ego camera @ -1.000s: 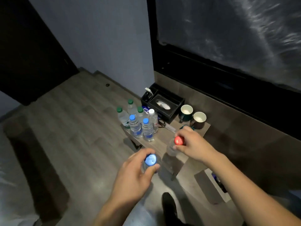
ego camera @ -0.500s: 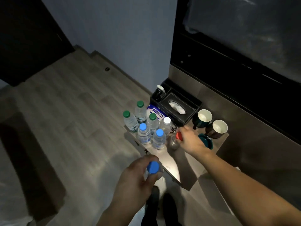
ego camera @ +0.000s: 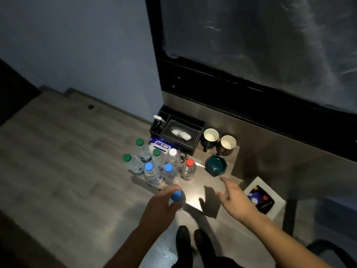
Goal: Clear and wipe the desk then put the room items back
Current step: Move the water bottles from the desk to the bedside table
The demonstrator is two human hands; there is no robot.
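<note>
1. Three green-capped bottles (ego camera: 126, 158) are standing at the far left of the counter (ego camera: 204, 181), packed close with the rest of the cluster.
2. Two blue-capped bottles (ego camera: 148, 167) are standing in front of them, near the counter's front edge, side by side.
3. My left hand (ego camera: 161, 206) is hovering over the counter's near corner, its grip curling around another blue-capped bottle (ego camera: 176, 196), of which I am seeing little beyond the cap.
4. A wipes packet (ego camera: 160, 146) is lying behind the cluster, and a white-capped bottle (ego camera: 172, 152) is standing just right of the green ones.
5. A black organizer (ego camera: 177, 130) is sitting at the back, showing a tissue in its slot.
6. The red-capped bottle (ego camera: 189, 169) is standing upright on the counter at the right edge of the cluster, apart from both hands.
7. Two mugs (ego camera: 211, 137) with pale insides are standing side by side at the back right, and a dark green ashtray (ego camera: 216, 165) is sitting in front of them.
8. My right hand (ego camera: 234, 200) is hanging above the counter's right front part, its grip wide, fingers spread and holding nothing.
9. A white box (ego camera: 278, 205) is lying on the floor just right of the counter.
</note>
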